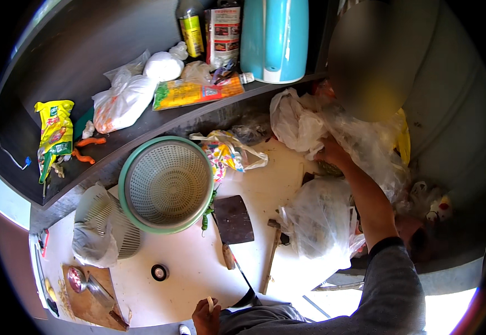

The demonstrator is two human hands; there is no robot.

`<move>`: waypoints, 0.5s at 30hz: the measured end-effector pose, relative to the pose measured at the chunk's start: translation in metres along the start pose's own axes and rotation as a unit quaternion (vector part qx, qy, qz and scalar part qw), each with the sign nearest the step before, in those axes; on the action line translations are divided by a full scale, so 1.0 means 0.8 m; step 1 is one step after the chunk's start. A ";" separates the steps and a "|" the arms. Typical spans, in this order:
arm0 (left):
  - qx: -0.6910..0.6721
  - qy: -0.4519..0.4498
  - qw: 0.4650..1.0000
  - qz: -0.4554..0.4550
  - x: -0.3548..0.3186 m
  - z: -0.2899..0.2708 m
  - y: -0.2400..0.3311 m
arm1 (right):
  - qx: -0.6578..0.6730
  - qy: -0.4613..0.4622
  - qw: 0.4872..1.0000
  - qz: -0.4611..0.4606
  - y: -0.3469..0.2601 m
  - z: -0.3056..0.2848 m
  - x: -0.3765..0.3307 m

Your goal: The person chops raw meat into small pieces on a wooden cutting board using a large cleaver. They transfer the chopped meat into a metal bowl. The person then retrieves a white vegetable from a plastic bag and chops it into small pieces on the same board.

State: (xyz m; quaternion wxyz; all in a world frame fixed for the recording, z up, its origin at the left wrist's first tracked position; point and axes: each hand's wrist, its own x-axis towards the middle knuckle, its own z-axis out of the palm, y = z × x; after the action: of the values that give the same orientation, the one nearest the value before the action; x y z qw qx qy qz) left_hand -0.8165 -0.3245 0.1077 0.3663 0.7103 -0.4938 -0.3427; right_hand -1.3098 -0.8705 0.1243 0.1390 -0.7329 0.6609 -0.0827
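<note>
My right arm stretches across the white table to the bags at the far right. My right hand [335, 153] is closed at the edge of a whitish plastic bag [294, 120], its fingertips partly hidden. Just below it lies a clear plastic bag [321, 215], bulging with contents I cannot make out. Low in front of my body, my left hand [206, 317] is closed around a small pale piece [210, 304], too small to name. Left of the arm, a cleaver [233, 220] with a dark broad blade lies on the table.
A green-rimmed colander [167, 184] and a white plastic basket [126, 234] stand at left. Nearby are green peppers [205, 219], a black tape roll [160, 272] and a cutting board [81, 301] with a metal bowl [77, 279]. Behind, a dark shelf [198, 111] holds a blue kettle [274, 42].
</note>
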 end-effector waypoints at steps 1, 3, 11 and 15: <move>0.008 0.003 1.000 0.021 0.000 0.002 -0.004 | 0.037 0.001 0.999 0.032 0.004 -0.011 0.000; -0.004 -0.013 1.000 0.001 0.003 -0.002 0.005 | 0.102 0.025 0.991 0.079 0.019 -0.024 0.005; 0.012 0.000 1.000 0.016 -0.002 0.003 -0.010 | 0.078 0.158 0.979 0.098 0.034 -0.068 0.008; 0.020 -0.018 0.999 0.037 0.011 0.011 0.004 | -0.109 0.271 0.940 -0.178 -0.014 -0.044 -0.029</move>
State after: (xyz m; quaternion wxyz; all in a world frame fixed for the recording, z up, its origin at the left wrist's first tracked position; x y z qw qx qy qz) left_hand -0.8233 -0.3351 0.1051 0.3557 0.6924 -0.5329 -0.3318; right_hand -1.3126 -0.8502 0.1625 -0.1430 -0.7990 0.5371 -0.2294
